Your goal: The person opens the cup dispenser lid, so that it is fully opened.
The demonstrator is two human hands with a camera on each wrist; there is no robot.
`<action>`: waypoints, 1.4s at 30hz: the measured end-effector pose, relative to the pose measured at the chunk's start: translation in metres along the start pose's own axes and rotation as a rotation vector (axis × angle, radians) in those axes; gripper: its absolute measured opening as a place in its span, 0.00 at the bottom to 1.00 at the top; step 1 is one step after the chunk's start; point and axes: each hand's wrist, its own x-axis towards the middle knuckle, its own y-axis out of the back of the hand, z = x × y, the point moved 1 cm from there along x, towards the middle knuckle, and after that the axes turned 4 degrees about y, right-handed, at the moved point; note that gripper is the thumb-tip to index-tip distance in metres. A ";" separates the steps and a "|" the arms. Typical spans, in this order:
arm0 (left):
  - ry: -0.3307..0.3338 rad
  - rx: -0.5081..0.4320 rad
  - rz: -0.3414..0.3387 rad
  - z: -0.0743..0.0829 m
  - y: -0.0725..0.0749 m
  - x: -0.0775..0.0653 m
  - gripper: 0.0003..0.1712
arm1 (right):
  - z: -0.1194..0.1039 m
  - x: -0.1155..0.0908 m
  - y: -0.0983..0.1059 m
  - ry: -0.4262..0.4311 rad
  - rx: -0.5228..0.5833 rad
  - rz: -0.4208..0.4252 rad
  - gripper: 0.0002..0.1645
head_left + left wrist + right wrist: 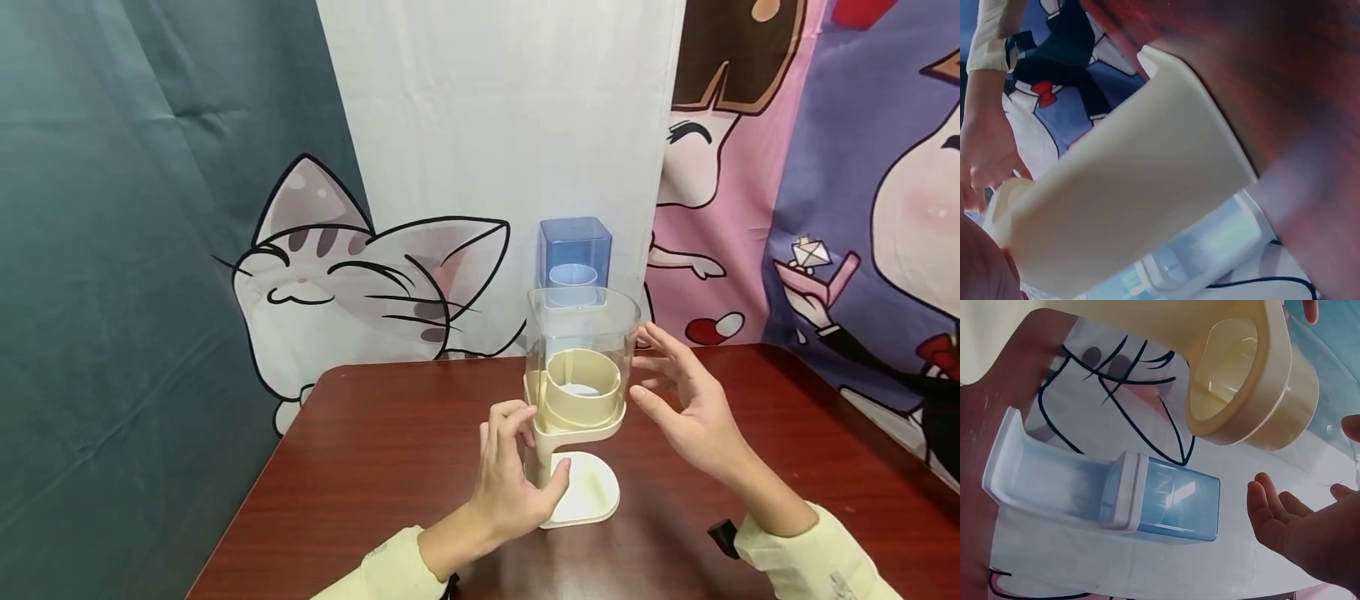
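A cream stand (542,467) rises upright from the table with an oval base (588,492) at its foot. Its raised ring (1275,387) carries a clear, open-topped container (581,333), and a round cream collar (581,387) shows through the clear wall. At the left of the stand is my left hand (513,475), bent fingertips at the ring's side and thumb spread apart over the base. My right hand (693,408) is beside the container's right wall, fingers loosely spread and nothing in them. The stand's broad back (1116,169) fills the left wrist view.
Behind the cream stand is a similar white stand (1054,481) with a blue see-through container (1179,500) on top. The dark red tabletop (390,450) reaches back to a cloth backdrop (480,125) printed with cartoon figures.
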 end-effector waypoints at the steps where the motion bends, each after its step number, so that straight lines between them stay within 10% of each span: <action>1: 0.003 -0.007 0.003 -0.002 0.001 0.001 0.42 | 0.000 0.001 0.000 0.001 0.000 -0.001 0.48; 10: 0.208 -0.127 -0.086 -0.034 0.011 0.009 0.50 | -0.002 0.004 0.001 -0.034 -0.003 0.012 0.54; 21: 0.246 -0.314 -0.326 -0.057 0.004 0.011 0.56 | 0.003 0.008 -0.003 -0.075 0.010 -0.073 0.69; 42: 0.388 -0.400 -0.417 -0.062 0.001 -0.001 0.62 | 0.019 0.011 -0.019 -0.031 0.213 -0.101 0.72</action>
